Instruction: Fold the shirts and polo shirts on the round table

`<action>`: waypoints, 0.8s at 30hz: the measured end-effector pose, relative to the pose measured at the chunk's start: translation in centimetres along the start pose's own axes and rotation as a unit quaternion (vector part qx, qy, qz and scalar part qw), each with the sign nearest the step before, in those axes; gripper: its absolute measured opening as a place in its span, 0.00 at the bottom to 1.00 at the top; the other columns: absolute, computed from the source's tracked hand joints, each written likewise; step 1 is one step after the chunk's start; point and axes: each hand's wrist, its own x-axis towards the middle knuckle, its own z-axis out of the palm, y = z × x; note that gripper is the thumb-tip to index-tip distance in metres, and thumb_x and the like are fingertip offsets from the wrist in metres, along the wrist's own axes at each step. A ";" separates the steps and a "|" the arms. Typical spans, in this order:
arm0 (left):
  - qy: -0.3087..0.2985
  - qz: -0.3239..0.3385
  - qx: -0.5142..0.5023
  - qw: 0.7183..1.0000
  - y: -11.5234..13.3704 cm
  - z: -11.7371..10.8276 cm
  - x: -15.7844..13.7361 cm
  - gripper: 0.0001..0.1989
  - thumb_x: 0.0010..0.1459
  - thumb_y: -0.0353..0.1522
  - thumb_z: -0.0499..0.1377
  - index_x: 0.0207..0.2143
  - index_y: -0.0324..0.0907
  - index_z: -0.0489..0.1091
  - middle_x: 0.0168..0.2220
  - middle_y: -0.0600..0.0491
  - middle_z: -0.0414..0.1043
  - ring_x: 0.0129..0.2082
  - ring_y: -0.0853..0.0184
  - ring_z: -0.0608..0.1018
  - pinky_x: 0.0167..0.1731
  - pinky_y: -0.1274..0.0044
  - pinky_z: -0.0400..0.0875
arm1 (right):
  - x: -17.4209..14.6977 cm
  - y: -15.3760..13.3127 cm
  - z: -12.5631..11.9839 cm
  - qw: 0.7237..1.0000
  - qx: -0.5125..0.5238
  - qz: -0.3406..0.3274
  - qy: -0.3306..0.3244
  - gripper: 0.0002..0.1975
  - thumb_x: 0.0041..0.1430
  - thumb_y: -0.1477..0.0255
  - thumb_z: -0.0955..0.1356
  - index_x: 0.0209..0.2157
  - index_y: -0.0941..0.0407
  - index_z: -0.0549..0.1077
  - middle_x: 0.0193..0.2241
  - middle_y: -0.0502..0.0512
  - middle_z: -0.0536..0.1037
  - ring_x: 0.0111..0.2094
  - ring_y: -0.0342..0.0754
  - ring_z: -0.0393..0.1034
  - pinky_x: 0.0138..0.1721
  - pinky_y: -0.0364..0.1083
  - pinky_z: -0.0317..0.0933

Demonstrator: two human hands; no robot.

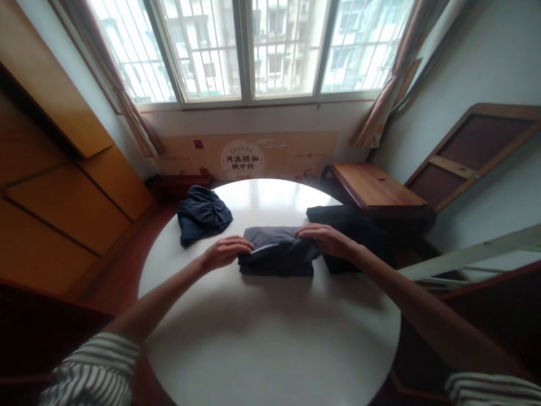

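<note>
A folded dark grey and black garment (276,254) lies on the white round table, with a light strip showing along its fold. At its left edge, my left hand (226,252) holds the cloth between closed fingers. My right hand (327,238) grips the upper right corner of the same garment, fingers bent over the fabric and the thumb partly hidden. Behind my right hand and forearm spreads a black folded cloth (350,223), partly covered by them. A crumpled navy garment (203,214) rests at the far left of the table, apart from both hands.
The white round table (270,338) has its rim near my forearms. Beyond its right side stands a low wooden table (376,183), with a framed wooden panel (473,155) leaning against the wall. Wooden cabinets (71,203) line the left. Barred windows (279,51) are ahead.
</note>
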 end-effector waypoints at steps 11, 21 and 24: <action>0.024 -0.045 0.051 0.997 1.5 0.9 1.8 0.12 0.62 0.29 0.53 0.41 0.41 0.77 0.40 0.46 0.78 0.41 0.63 0.79 0.44 0.69 0.75 | 0.9 -2.2 1.3 0.992 -0.106 0.073 0.003 0.14 0.60 0.77 0.64 0.45 0.57 0.77 0.47 0.62 0.78 0.50 0.54 0.73 0.54 0.52 0.65; -0.117 -0.302 -0.017 0.946 -2.8 1.9 4.4 0.28 0.50 0.54 0.62 0.37 0.37 0.78 0.31 0.50 0.78 0.31 0.63 0.77 0.31 0.78 0.71 | 5.1 0.9 1.7 0.934 0.005 0.323 -0.153 0.18 0.51 0.59 0.73 0.37 0.59 0.77 0.33 0.55 0.80 0.32 0.50 0.75 0.31 0.42 0.66; -0.119 -0.295 -0.017 0.948 -2.3 1.3 3.6 0.28 0.51 0.54 0.62 0.33 0.37 0.78 0.26 0.53 0.74 0.26 0.67 0.73 0.25 0.80 0.66 | 3.8 0.7 1.6 0.944 0.055 0.307 -0.106 0.15 0.46 0.61 0.76 0.31 0.58 0.76 0.27 0.50 0.78 0.28 0.46 0.72 0.26 0.40 0.62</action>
